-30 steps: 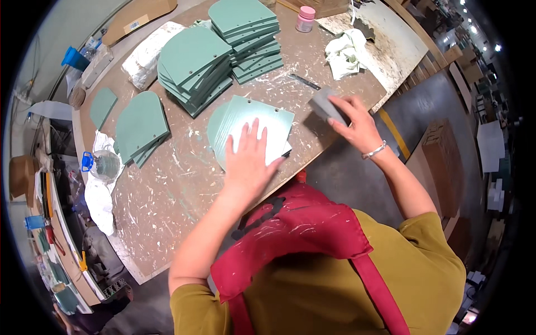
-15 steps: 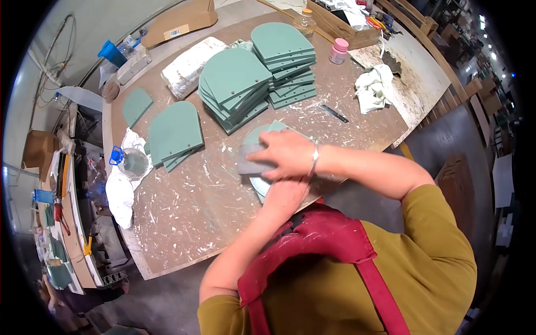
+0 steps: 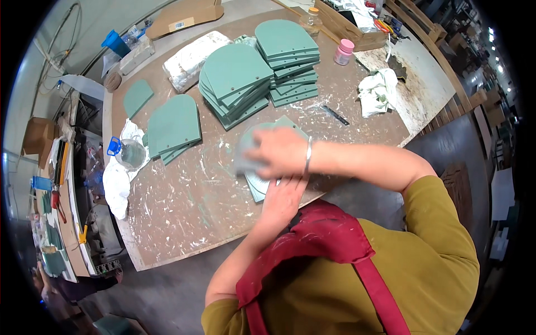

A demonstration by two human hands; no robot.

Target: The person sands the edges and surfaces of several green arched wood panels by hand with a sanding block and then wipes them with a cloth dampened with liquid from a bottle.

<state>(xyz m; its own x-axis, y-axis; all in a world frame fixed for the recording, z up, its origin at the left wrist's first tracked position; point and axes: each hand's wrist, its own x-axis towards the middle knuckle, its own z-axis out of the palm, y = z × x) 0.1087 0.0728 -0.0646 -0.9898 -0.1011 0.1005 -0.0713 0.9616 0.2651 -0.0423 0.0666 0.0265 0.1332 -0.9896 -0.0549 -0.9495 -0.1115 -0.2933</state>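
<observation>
A green panel [image 3: 256, 192] lies at the near edge of the worktable, mostly covered by my hands. My right hand [image 3: 282, 152] is smeared by motion, its fingers curled over a grey rectangular pad [image 3: 244, 159] pressed on the panel's face. Just below it, my left hand [image 3: 283, 196] lies flat on the panel's near part, fingers stretched out. Beyond them stand a stack of round-topped green panels [image 3: 237, 70] and a second stack [image 3: 286, 40] behind it. Several more panels [image 3: 174, 123] lie to the left, with a smaller green piece [image 3: 138, 97] farther back.
A black knife-like tool [image 3: 336, 115] lies right of the stacks. A clear jug with a blue handle [image 3: 132, 154] stands on white cloth [image 3: 116, 192] at the left. A pink bottle [image 3: 344, 51], a white rag [image 3: 378, 92] and a white wrapped block [image 3: 194, 61] are farther back.
My right hand and the grey pad have shifted slightly left over the panel, and the hand is more blurred. My left hand stays on the panel. The whole view has tilted a little.
</observation>
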